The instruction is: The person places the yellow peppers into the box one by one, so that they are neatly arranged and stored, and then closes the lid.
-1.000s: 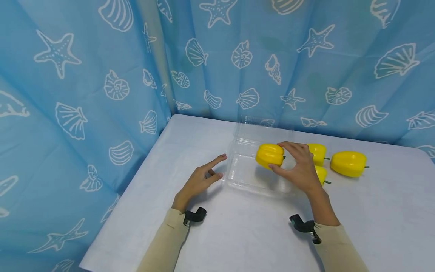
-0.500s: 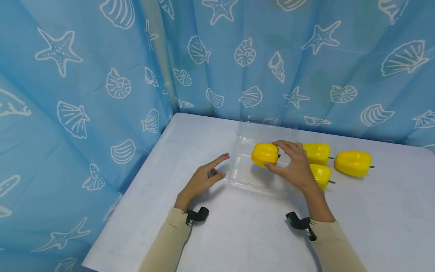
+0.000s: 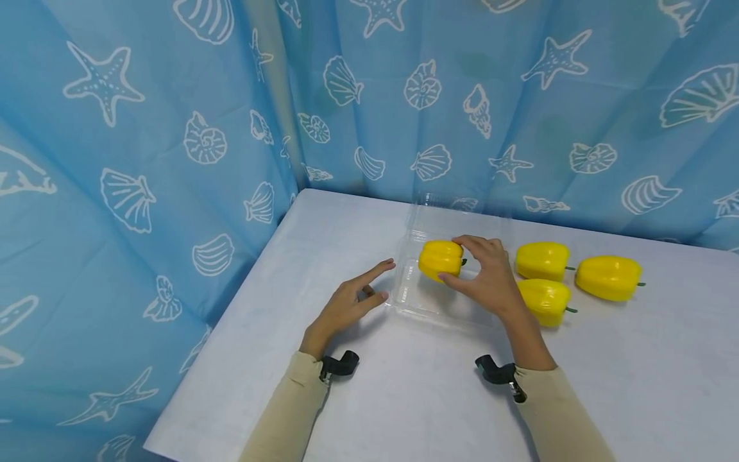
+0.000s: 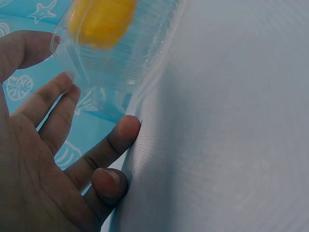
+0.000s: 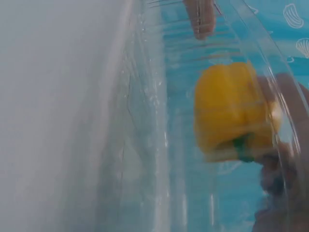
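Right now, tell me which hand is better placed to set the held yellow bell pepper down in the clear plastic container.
Likely the right hand: it grips the yellow bell pepper over the clear plastic container. The left hand, at the container's left edge, holds no pepper.

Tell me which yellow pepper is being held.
The leftmost pepper, pinched by the right hand above the clear box; the other three peppers lie to its right on the table, unheld.
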`<state>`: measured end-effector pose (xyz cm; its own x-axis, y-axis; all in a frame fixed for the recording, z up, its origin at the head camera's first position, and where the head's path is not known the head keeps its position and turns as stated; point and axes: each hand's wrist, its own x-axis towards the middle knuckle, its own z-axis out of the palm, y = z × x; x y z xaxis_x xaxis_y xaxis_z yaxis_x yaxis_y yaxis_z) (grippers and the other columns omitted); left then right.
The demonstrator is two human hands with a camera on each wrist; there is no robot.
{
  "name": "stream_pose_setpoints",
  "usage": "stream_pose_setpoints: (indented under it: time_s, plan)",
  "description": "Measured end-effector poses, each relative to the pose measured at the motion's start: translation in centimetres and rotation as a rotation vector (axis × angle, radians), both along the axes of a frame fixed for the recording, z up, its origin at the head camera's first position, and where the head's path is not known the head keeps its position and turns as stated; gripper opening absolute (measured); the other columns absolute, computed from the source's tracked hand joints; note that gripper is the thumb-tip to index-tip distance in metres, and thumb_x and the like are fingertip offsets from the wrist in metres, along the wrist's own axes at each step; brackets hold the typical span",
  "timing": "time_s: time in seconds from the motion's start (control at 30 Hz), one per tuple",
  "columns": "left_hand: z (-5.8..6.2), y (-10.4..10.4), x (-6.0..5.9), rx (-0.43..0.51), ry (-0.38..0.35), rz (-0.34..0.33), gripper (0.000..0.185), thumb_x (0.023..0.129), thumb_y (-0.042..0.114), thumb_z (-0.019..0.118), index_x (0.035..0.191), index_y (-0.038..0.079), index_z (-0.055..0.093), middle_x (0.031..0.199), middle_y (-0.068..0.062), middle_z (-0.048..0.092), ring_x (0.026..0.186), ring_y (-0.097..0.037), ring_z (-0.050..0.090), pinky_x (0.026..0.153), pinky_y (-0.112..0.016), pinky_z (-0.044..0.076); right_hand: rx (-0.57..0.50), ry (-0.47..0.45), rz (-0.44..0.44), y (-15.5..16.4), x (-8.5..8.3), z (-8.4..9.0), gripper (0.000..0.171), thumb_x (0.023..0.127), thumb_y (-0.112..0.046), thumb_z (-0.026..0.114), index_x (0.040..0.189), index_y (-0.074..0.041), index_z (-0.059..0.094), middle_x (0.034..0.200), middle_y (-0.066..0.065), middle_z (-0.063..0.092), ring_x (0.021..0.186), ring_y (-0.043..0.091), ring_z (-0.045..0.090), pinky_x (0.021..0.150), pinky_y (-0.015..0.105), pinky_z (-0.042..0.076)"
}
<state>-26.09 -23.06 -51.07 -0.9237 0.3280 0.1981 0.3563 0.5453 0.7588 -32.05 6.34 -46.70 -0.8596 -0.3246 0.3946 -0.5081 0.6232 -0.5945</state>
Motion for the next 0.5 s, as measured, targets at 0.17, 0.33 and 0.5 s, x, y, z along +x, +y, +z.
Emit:
stream_pose_setpoints:
  time_s: [0.17, 0.33, 0.5]
  plan:
    - [0.0, -0.1, -0.1, 0.003, -0.009, -0.004, 0.056, 0.101, 0.040, 0.055, 0.154, 0.040, 0.037, 0.155, 0.028, 0.031, 0.083, -0.014, 0.059, 0.067, -0.035, 0.048, 0.009, -0.004, 0.005, -0.8, -0.2, 0.0, 0.066, 0.078, -0.039, 0.085, 0.132, -0.010, 0.061, 0.138, 0.012, 0.057, 0.112, 0.032, 0.042, 0.090, 0.052, 0.035]
    - [-0.1, -0.2, -0.1, -0.007, -0.004, -0.006, 0.056, 0.101, 0.042, 0.054, 0.154, 0.040, 0.037, 0.155, 0.028, 0.031, 0.084, -0.014, 0.059, 0.068, -0.034, 0.048, 0.033, -0.064, -0.010, -1.4, -0.3, 0.1, 0.067, 0.080, -0.039, 0.083, 0.135, -0.009, 0.059, 0.141, 0.014, 0.055, 0.113, 0.033, 0.041, 0.091, 0.053, 0.033]
    - [-0.1, -0.1, -0.1, -0.015, -0.001, -0.006, 0.057, 0.101, 0.042, 0.054, 0.155, 0.038, 0.037, 0.156, 0.026, 0.031, 0.086, -0.014, 0.059, 0.070, -0.035, 0.049, 0.061, -0.103, -0.023, -2.0, -0.4, 0.0, 0.069, 0.081, -0.039, 0.082, 0.138, -0.008, 0.058, 0.144, 0.015, 0.052, 0.117, 0.034, 0.039, 0.096, 0.055, 0.030]
